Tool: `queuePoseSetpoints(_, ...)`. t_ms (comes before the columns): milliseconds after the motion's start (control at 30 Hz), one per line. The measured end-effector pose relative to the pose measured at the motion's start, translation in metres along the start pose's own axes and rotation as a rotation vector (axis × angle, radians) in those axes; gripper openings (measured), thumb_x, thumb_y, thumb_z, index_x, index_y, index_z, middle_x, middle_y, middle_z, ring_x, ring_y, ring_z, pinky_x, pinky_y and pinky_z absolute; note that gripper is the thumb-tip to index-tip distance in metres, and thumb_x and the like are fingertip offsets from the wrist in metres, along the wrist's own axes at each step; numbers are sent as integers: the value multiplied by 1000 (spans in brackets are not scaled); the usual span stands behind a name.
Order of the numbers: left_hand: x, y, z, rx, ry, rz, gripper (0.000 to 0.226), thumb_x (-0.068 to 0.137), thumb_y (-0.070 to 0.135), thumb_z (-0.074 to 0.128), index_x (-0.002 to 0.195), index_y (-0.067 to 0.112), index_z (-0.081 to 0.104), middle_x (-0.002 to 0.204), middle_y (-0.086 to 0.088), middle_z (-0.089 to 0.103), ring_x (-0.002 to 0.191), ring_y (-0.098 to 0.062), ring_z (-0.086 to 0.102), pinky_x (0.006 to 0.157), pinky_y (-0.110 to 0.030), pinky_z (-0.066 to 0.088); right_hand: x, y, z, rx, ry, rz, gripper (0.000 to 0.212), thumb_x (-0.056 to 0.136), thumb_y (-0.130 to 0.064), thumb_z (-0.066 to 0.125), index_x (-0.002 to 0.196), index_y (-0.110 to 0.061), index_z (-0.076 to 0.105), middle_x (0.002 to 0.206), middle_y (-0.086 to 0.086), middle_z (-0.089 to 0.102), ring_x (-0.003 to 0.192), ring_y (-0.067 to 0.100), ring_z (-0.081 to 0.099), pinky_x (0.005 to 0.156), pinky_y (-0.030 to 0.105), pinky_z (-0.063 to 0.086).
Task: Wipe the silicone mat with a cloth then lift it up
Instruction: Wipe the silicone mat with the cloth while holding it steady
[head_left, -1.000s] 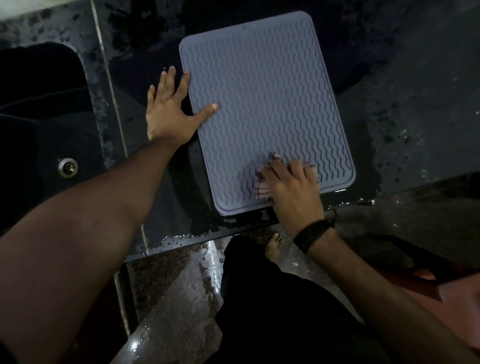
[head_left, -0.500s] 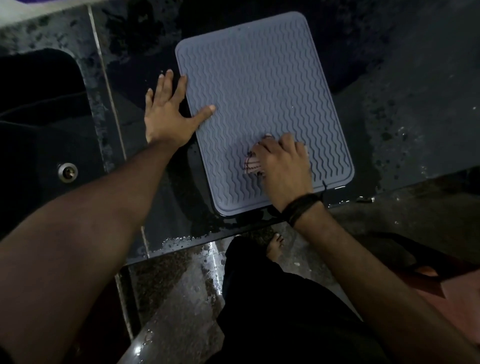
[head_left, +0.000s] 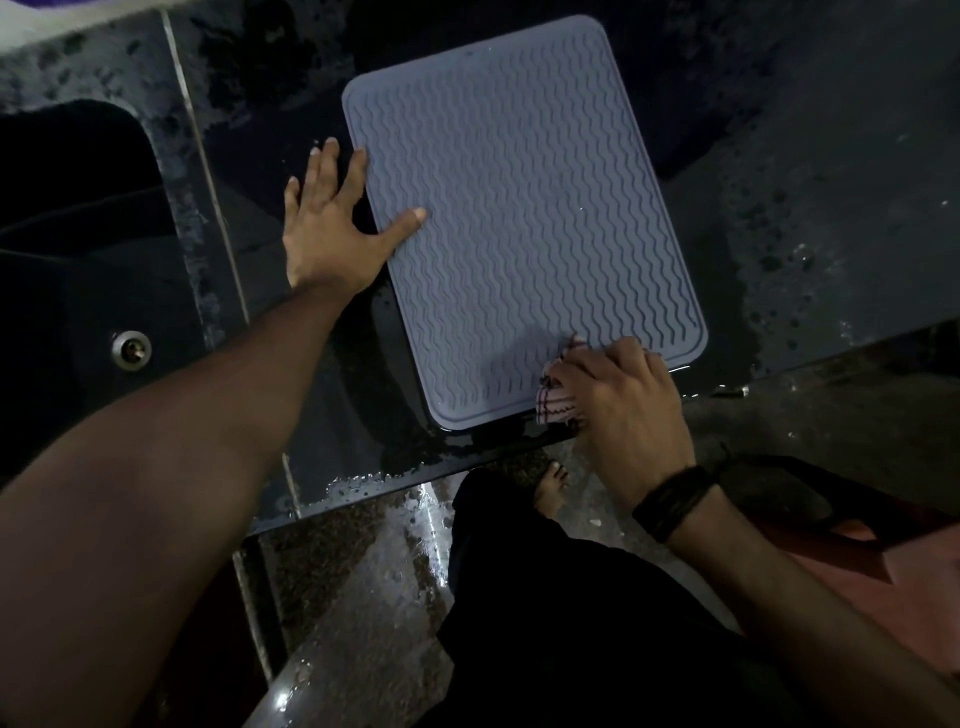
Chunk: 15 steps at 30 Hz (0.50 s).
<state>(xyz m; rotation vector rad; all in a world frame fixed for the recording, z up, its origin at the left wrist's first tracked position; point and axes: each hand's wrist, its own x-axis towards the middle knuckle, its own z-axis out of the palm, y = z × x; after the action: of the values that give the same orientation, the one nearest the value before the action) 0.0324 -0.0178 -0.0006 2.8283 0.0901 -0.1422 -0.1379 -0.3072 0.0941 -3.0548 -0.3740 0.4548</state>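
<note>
Silicone mat (head_left: 524, 218) lies flat on your wet dark counter (head_left: 810, 218); your right hand (head_left: 631, 402) clutches the cloth (head_left: 556, 402) at its near edge, your left hand (head_left: 332, 234) is splayed flat, thumb pinning the left edge

A dark stone counter (head_left: 810, 218), wet and beaded with droplets along its front edge, runs beside a black sink (head_left: 78, 249) with a metal fitting (head_left: 131, 349). Below, a speckled floor (head_left: 353, 566) glistens in dim light.
</note>
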Motion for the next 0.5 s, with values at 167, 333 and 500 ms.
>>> queuePoseSetpoints(167,0,2,-2,6,-1,0,103,81,95,34,163,35,15,172,0,5,158,-16,-1,128,-44,-1,34,-13,-11,94,119,24,45,79,-14,69,122,-21,61,127,0,59,110,26,46,88,41,39)
queuePoseSetpoints(333,0,2,-1,4,5,-4,103,81,95,34,163,36,16,172,0,6,158,-16,0,128,-43,-1,70,-36,-6,39,59,-50,46,82,-14,60,128,-19,56,136,4,51,123,30,39,98,43,34)
queuePoseSetpoints(500,0,2,-1,15,15,-3,104,80,96,31,163,36,16,172,0,6,158,-16,1,128,-41,-2,35,-33,9,-1,13,-80,56,77,-9,32,127,-17,55,136,6,50,122,31,40,99,47,35)
